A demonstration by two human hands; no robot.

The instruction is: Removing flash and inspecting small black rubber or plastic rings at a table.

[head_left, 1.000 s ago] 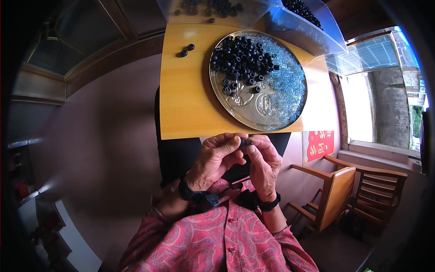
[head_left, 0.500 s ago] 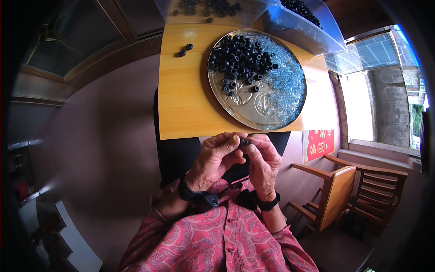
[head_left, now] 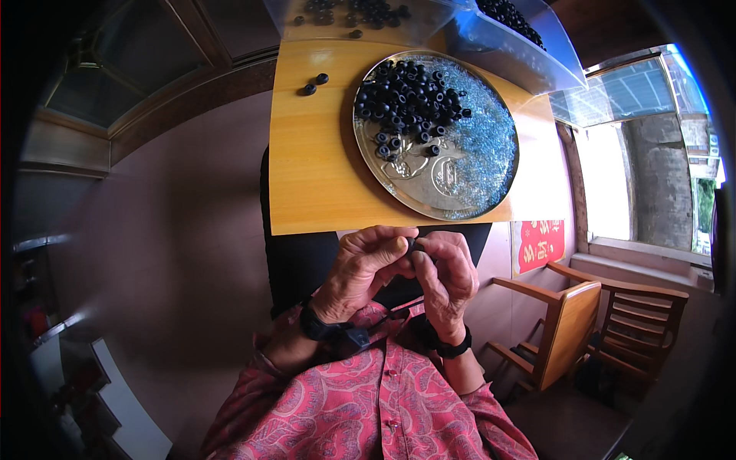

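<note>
Just beyond the table's near edge, my left hand [head_left: 359, 268] and my right hand [head_left: 448, 274] meet, fingertips pinched together. Between them is a small black round piece [head_left: 416, 246], mostly covered by the fingers. Whether a second small part is there too, I cannot tell. Beyond my hands lies a round silver tray [head_left: 406, 186] with a raised pattern. A heap of black hollow, cap-like pieces [head_left: 406, 96] covers its far left part. Many tiny clear bluish pieces [head_left: 487, 138] spread over its right side.
Two loose black pieces [head_left: 309, 90] lie on the wooden table [head_left: 307, 176], left of the tray. Clear plastic bins [head_left: 521, 57] holding more black pieces stand at the far edge. Wooden chairs [head_left: 571, 330] are at the right, below a window.
The fingers of both hands have shifted slightly around the black piece, and the right fingers are curled in more. The tray's contents look the same.
</note>
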